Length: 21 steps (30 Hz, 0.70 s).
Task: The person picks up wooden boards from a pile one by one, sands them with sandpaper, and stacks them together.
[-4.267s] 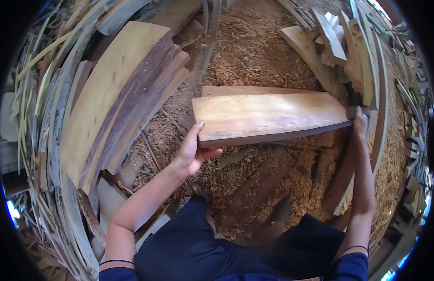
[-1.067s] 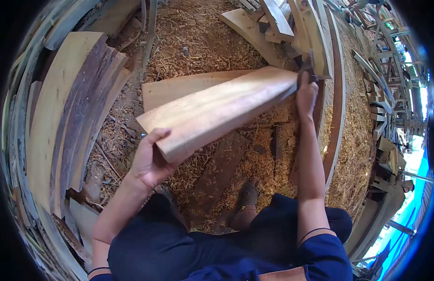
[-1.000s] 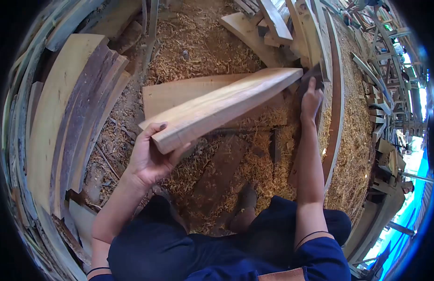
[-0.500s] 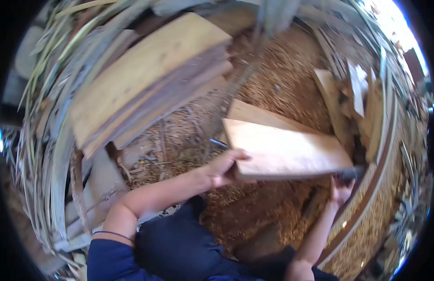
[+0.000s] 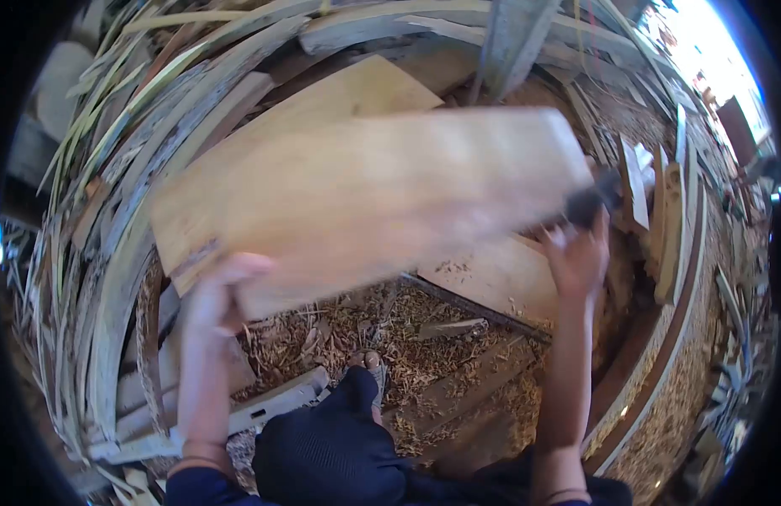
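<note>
A wide wooden board (image 5: 407,185), blurred by motion, is held up in front of me and slants up to the right. My left hand (image 5: 222,299) is closed around its lower left end, thumb on top. At the other end my right hand (image 5: 576,257) grips the board from below. Right by those fingers is a small black object (image 5: 588,202) whose kind I cannot make out. Behind the held board, partly covered by it, lies a stack of similar planks (image 5: 356,88). Another flat board (image 5: 500,278), sprinkled with shavings, rests below on the right.
Shavings (image 5: 424,379) cover the ground. Long thin offcuts (image 5: 95,202) are heaped along the left. A post (image 5: 517,46) stands at the back, and short wood pieces (image 5: 668,219) lean on the right. My knee (image 5: 323,447) is in front.
The board has been lifted off the right-hand pile and swung up and left, in front of the plank stack. Both hands moved with it, exposing the board beneath.
</note>
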{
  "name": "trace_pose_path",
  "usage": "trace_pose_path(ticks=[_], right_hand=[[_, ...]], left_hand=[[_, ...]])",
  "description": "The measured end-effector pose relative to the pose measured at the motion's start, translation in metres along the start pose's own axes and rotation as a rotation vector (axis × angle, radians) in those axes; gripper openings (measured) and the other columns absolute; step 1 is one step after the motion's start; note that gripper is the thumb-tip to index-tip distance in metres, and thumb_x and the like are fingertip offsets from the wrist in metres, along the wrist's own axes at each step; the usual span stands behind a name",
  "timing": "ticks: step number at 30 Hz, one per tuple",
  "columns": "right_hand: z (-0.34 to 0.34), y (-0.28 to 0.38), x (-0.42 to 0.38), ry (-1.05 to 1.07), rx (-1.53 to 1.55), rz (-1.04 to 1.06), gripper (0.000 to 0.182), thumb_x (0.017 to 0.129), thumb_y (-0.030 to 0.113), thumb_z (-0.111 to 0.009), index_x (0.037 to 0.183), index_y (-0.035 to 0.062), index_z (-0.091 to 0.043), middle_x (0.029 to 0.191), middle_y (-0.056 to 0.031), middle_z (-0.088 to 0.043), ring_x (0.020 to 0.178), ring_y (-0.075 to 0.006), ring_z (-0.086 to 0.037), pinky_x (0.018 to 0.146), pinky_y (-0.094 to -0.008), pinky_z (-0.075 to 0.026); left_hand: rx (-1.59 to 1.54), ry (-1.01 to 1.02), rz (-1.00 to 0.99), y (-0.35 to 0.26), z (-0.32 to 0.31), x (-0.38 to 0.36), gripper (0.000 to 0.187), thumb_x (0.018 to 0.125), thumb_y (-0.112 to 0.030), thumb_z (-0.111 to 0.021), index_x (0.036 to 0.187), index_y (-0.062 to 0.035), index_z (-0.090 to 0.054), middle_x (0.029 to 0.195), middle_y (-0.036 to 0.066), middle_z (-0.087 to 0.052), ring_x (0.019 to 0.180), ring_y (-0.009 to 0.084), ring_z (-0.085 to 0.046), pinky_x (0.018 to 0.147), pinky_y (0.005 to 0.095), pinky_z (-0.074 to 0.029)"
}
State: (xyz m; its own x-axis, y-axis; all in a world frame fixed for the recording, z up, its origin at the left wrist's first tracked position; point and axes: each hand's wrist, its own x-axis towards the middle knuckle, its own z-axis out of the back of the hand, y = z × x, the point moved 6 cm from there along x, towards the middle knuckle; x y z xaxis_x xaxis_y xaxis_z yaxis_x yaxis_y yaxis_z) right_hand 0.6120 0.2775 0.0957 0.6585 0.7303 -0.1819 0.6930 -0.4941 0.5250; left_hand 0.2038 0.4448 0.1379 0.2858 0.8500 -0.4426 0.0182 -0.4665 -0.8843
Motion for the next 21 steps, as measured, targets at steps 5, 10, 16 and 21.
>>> trace_pose_path(ticks=[5, 10, 16, 21], right_hand=[[-0.114, -0.095, 0.057, 0.146, 0.115, -0.305, 0.059, 0.093, 0.039, -0.049, 0.135, 0.0036, -0.028, 0.141, -0.0189, -0.024, 0.129, -0.0344, -0.028, 0.109, -0.0512, -0.021], [-0.126, -0.099, 0.073, 0.181, -0.161, -0.257, 0.047, 0.093, 0.03, -0.05, 0.129, 0.0037, -0.035, 0.131, -0.0187, -0.038, 0.121, -0.0307, -0.041, 0.107, -0.0511, -0.03], [0.025, -0.002, 0.054, -0.21, -0.327, -0.121, 0.032, 0.092, 0.022, -0.051, 0.119, 0.0055, -0.044, 0.115, -0.0128, -0.054, 0.105, -0.0294, -0.055, 0.094, -0.0496, -0.046], [0.174, 0.102, 0.007, -0.516, -0.406, 0.104, 0.027, 0.092, 0.021, -0.051, 0.116, 0.0088, -0.049, 0.109, -0.0083, -0.059, 0.101, -0.0247, -0.058, 0.09, -0.0464, -0.05]], left_hand=[[-0.233, -0.07, -0.16, -0.059, 0.131, 0.013, 0.029, 0.077, -0.025, -0.063, 0.102, -0.0114, -0.057, 0.102, 0.008, -0.061, 0.095, 0.0241, -0.06, 0.066, 0.0474, -0.053], [-0.223, 0.044, -0.057, -0.066, 0.199, 0.03, 0.036, 0.08, -0.026, -0.063, 0.112, -0.0111, -0.053, 0.105, 0.007, -0.061, 0.095, 0.0227, -0.06, 0.07, 0.0448, -0.053], [-0.092, -0.085, -0.202, -0.089, 0.246, 0.015, 0.037, 0.092, -0.019, -0.047, 0.125, -0.0028, -0.046, 0.125, 0.01, -0.051, 0.117, 0.0234, -0.048, 0.099, 0.0395, -0.039], [1.036, -0.638, -0.867, -0.146, 0.109, -0.073, 0.042, 0.097, -0.021, -0.033, 0.134, -0.0009, -0.041, 0.14, 0.013, -0.037, 0.129, 0.0228, -0.037, 0.108, 0.0345, -0.029]])
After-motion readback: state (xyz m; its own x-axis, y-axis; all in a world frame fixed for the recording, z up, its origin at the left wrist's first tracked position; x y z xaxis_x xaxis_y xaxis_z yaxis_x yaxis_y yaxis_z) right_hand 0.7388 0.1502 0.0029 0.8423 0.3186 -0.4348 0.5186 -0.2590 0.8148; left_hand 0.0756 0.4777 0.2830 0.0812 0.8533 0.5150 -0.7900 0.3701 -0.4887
